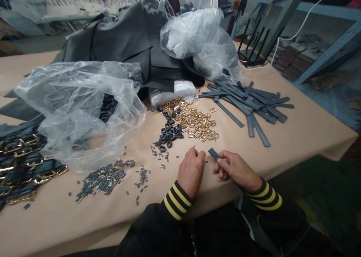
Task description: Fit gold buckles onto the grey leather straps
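My right hand (235, 168) is closed around a dark grey strap (213, 154), its flat end sticking out past the thumb toward the left. Beside it, my left hand (192, 170) is curled with the fingertips pinched together over the table; what they hold, if anything, is hidden. Just beyond my left hand lie gold rectangular buckles (201, 125) in a loose pile. Small dark leather loops (169, 133) are heaped to the left of the buckles. More dark grey straps (248, 99) lie crisscrossed beyond my right hand.
Many tiny dark pieces (103, 180) are scattered on the tan-covered table (310, 129). A clear plastic bag (90, 99) and straps with gold buckles (22, 163) lie at left. Dark sheet material (118, 39) and another plastic bag (194, 33) sit behind. A router (252, 56) stands at the far right corner.
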The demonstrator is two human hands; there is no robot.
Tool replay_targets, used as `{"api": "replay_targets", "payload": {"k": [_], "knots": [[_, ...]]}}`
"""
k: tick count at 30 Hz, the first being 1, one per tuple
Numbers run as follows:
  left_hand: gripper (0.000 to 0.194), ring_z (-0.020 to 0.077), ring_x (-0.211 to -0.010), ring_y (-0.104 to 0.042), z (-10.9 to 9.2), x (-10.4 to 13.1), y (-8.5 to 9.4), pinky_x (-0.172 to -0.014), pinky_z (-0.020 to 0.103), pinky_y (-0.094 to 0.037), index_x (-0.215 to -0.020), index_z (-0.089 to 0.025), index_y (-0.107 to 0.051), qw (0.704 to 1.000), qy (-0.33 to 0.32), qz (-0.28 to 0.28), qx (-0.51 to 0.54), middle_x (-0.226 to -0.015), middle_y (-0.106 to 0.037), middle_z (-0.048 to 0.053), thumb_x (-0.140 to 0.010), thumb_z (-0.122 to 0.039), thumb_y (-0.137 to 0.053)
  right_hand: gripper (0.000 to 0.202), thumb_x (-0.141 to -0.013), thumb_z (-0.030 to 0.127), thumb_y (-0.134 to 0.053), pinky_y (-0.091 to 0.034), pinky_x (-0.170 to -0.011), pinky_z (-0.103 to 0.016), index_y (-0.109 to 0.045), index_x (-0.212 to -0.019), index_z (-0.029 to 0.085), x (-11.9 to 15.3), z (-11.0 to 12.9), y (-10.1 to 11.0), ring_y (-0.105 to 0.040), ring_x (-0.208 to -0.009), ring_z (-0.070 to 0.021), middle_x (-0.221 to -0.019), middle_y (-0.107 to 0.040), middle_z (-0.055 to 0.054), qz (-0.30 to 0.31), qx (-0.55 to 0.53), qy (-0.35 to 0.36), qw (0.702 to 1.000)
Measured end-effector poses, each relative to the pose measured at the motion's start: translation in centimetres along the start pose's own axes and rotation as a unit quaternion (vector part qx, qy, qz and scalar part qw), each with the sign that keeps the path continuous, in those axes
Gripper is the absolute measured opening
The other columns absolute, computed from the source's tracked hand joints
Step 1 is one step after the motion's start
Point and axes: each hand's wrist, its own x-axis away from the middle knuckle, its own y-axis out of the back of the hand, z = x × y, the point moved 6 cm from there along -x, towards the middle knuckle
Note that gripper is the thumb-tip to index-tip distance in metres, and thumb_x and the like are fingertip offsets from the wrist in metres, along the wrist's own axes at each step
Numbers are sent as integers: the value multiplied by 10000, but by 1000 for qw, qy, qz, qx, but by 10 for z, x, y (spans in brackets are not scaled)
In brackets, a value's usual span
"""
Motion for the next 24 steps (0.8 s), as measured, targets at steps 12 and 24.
{"api": "replay_targets", "payload": {"k": [12, 24], "knots": [[199, 83, -608, -597, 44, 20, -17, -630, 204, -480, -811, -123, -542, 721, 209, -3, 660, -689, -627, 9, -692, -252, -637, 195, -859, 303, -385, -307, -482, -210, -486, -774, 159, -4, 20, -26, -378, -460, -84, -520, -430, 50, -17, 93, 83, 992], [145, 181, -901, -589, 22, 37, -1, -835, 332, -468, -885, -185, -603, 923, 0, -128, 362, -942, -638, 88, -787, -204, -498, 229, -848, 249, -385, -301, -533, -230, -411, -629, 184, -11, 27, -28, -409, -539, -111, -556, -426, 26, 15, 236, 135, 962]]}}
